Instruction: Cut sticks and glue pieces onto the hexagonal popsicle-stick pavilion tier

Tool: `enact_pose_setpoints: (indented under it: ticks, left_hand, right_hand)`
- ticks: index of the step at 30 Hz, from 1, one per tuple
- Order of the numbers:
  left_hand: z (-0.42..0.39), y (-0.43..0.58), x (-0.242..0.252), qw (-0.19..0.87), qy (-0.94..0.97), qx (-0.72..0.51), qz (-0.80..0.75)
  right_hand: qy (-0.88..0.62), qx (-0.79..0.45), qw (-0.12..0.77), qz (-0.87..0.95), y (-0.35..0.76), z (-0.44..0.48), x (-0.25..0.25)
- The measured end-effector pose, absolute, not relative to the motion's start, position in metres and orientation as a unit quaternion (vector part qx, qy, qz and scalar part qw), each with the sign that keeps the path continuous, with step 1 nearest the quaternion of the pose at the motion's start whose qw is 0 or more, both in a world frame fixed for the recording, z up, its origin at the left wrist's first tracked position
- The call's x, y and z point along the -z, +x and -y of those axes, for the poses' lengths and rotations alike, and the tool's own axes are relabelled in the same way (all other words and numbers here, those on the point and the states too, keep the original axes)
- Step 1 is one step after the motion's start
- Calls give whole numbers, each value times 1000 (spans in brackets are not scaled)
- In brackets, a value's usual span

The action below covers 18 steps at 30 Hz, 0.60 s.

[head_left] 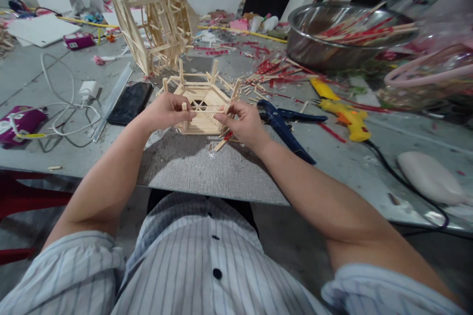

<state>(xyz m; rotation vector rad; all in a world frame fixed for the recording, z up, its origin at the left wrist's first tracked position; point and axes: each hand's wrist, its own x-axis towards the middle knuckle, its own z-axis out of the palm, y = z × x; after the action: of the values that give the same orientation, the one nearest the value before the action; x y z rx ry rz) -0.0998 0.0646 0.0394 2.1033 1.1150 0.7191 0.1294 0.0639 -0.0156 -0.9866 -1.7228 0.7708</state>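
A small many-sided frame [202, 130] built from pale wooden sticks sits on the table in front of me, with short upright posts at its corners. Across its near side runs a thin wooden stick [207, 111]. My left hand [166, 111] pinches that stick's left end beside a front post, fingers closed. At the other end, my right hand [244, 123] is closed on the stick by the right front post. Beneath my right hand lie a few loose sticks [222, 142], partly red. The fingertips partly cover both posts.
Right of the frame lie blue-handled cutters [283, 128] and a yellow glue gun [347, 118] with a black cable. A metal basin [314, 49] stands behind them. Left are a black phone [130, 103] and a white charger [88, 90]. A taller stick structure [148, 24] stands at the back.
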Motion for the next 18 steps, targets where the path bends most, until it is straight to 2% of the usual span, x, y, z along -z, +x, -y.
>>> enact_pose_setpoints:
  ticks: [9, 18]
  left_hand:
    - [-65, -99, -41, 316, 794, -265, -446]
    - [-67, -102, -38, 324, 801, -276, -421]
  right_hand:
    - [-399, -321, 500, 699, 128, -63, 17]
    - [-423, -298, 475, 712, 129, -63, 16]
